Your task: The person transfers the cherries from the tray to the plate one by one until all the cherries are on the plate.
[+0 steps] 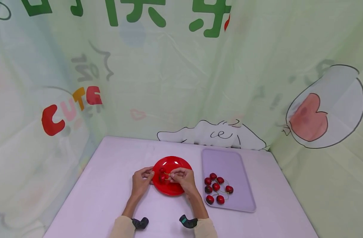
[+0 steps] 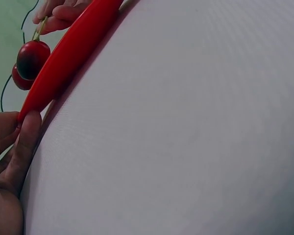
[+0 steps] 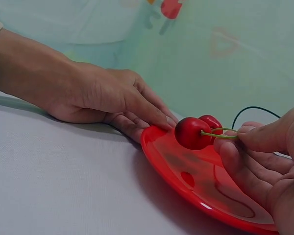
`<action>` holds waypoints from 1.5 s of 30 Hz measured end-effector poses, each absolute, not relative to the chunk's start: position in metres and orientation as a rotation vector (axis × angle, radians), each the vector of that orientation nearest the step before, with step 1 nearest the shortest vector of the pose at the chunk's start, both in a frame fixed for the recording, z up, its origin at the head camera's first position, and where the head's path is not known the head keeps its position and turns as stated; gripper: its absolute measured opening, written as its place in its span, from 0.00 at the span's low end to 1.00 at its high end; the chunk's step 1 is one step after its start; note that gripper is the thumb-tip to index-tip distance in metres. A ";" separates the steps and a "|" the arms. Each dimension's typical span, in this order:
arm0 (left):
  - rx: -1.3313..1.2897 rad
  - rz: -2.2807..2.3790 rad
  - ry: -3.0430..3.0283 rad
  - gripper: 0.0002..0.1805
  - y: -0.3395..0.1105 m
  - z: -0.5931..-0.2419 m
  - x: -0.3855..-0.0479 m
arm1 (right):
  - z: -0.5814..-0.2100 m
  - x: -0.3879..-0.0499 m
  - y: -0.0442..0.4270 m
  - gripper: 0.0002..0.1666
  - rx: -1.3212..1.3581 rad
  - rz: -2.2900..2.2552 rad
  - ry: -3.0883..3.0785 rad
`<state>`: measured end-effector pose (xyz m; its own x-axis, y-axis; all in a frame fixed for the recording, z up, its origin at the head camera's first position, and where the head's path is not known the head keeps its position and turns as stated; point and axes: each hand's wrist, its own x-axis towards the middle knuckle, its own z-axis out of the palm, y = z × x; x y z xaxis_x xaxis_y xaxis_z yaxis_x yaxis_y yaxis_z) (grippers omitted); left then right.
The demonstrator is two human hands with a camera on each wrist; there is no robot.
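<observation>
Pinching green stems [image 3: 229,136], the right hand [image 1: 185,180] holds two glossy red cherries [image 3: 190,133], unreleased, over a round red plate [image 1: 169,190]; the left hand [image 1: 141,181] grips its nine-o'clock rim [image 2: 34,100]. Eight cherries [image 1: 216,186] remain on the three-o'clock rectangular lilac tray [image 1: 224,162].

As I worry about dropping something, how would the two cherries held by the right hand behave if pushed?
The cherries look round and glossy, so they would probably roll easily once released. The right hand pinches their thin stems, so a push would likely make them swing or twist.
</observation>
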<state>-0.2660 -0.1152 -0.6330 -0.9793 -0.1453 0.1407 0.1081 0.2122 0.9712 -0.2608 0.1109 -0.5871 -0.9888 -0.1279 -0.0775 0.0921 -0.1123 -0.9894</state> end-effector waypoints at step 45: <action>0.034 -1.863 -2.261 0.16 -0.115 -0.633 -0.268 | -0.585 -0.269 0.098 0.04 -0.347 -1.713 2.650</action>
<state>-0.2682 -0.1154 -0.6332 -0.9775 -0.1511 0.1471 0.1155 0.2000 0.9730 -0.2688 0.0985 -0.5854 -0.9756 -0.1647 0.1455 -0.2003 0.3939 -0.8970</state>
